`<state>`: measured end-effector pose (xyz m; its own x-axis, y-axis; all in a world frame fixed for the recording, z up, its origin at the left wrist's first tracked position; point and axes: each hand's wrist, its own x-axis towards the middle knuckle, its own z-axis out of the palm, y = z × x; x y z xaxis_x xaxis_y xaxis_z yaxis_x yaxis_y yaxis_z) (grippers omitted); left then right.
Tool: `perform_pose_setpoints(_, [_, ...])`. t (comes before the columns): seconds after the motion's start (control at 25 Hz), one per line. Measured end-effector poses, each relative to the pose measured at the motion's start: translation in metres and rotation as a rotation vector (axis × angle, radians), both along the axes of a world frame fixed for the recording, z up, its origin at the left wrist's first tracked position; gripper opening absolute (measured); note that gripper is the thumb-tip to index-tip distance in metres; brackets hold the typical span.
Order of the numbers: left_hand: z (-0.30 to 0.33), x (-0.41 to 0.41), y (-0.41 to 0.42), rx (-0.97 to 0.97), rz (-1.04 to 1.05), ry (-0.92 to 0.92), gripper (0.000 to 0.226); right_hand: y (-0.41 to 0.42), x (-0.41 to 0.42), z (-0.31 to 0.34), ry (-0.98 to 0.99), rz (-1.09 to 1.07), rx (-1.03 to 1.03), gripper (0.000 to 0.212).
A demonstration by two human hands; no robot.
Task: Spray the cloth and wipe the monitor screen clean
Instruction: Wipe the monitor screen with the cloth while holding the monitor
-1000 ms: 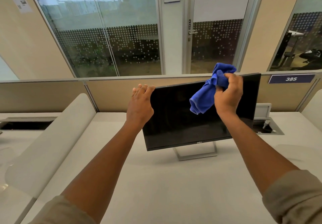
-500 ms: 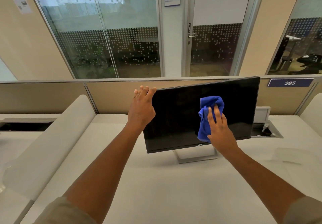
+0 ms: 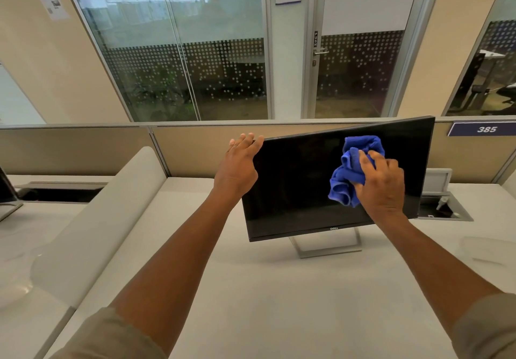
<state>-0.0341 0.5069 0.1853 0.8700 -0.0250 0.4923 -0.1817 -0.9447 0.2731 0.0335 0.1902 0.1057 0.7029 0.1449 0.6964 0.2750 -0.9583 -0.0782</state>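
Note:
A black monitor (image 3: 296, 188) with a dark screen stands on a silver stand on the white desk (image 3: 279, 302). My left hand (image 3: 237, 167) grips the monitor's upper left corner, fingers curled over the top edge. My right hand (image 3: 381, 185) presses a bunched blue cloth (image 3: 347, 179) flat against the right half of the screen, fingers spread over it. No spray bottle is in view.
A beige partition (image 3: 195, 149) runs behind the desk, with a number plate 385 (image 3: 485, 129) at the right. An open cable tray (image 3: 444, 207) lies behind the monitor's right edge. A white padded divider (image 3: 97, 219) borders the desk's left side.
My right hand swept the cloth down from the monitor's top edge to low on the screen, then back up and to the right. My left hand stayed on the corner.

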Motion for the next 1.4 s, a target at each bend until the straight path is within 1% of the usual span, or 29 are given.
perform_pose_setpoints(0.12, [0.001, 0.0, 0.002, -0.004, -0.006, 0.019, 0.08, 0.025, 0.0, 0.002, -0.028, 0.086, 0.161, 0.055])
perform_pose_setpoints(0.2, [0.001, 0.0, 0.003, -0.003, -0.015, 0.018, 0.078, 0.057, -0.005, 0.003, -0.045, 0.165, 0.198, 0.056])
perform_pose_setpoints(0.36, [0.006, 0.006, 0.007, -0.027, -0.046, 0.061, 0.069, 0.133, -0.028, -0.008, -0.017, 0.254, 0.108, 0.057])
perform_pose_setpoints(0.52, [0.009, 0.009, 0.008, -0.023, -0.04, 0.106, 0.058, 0.178, -0.048, -0.023, 0.036, 0.412, -0.126, 0.065])
perform_pose_setpoints(0.64, [0.012, 0.008, 0.014, -0.051, -0.079, 0.103, 0.053, 0.182, -0.049, -0.021, 0.008, 0.446, -0.261, 0.067])
perform_pose_setpoints(0.72, [0.015, 0.009, 0.023, -0.05, -0.115, 0.102, 0.056, 0.172, -0.045, -0.014, -0.038, 0.435, -0.289, 0.062])
perform_pose_setpoints(0.8, [0.013, 0.006, 0.031, -0.041, -0.108, 0.087, 0.062, 0.157, -0.037, -0.005, -0.069, 0.397, -0.238, 0.057])
perform_pose_setpoints(0.84, [0.01, 0.004, 0.035, -0.067, -0.08, 0.076, 0.063, 0.15, -0.033, 0.0, -0.074, 0.372, -0.184, 0.057])
perform_pose_setpoints(0.96, [0.001, -0.002, 0.041, -0.221, -0.012, 0.059, 0.059, 0.139, -0.021, 0.017, -0.056, 0.368, -0.05, 0.058])
perform_pose_setpoints(1.04, [0.0, -0.003, 0.042, -0.308, -0.003, 0.078, 0.053, 0.143, -0.017, 0.027, -0.051, 0.399, -0.023, 0.058])
perform_pose_setpoints(1.12, [0.001, -0.002, 0.042, -0.371, 0.01, 0.099, 0.052, 0.155, -0.017, 0.033, -0.051, 0.427, -0.019, 0.058])
perform_pose_setpoints(1.24, [0.003, -0.003, 0.041, -0.41, 0.011, 0.107, 0.051, 0.179, -0.024, 0.035, -0.037, 0.472, -0.057, 0.059])
perform_pose_setpoints(1.32, [0.004, -0.004, 0.04, -0.429, 0.01, 0.126, 0.054, 0.192, -0.031, 0.031, -0.013, 0.512, -0.139, 0.059])
perform_pose_setpoints(1.4, [0.005, -0.005, 0.039, -0.407, 0.018, 0.153, 0.06, 0.197, -0.039, 0.018, 0.022, 0.574, -0.247, 0.058])
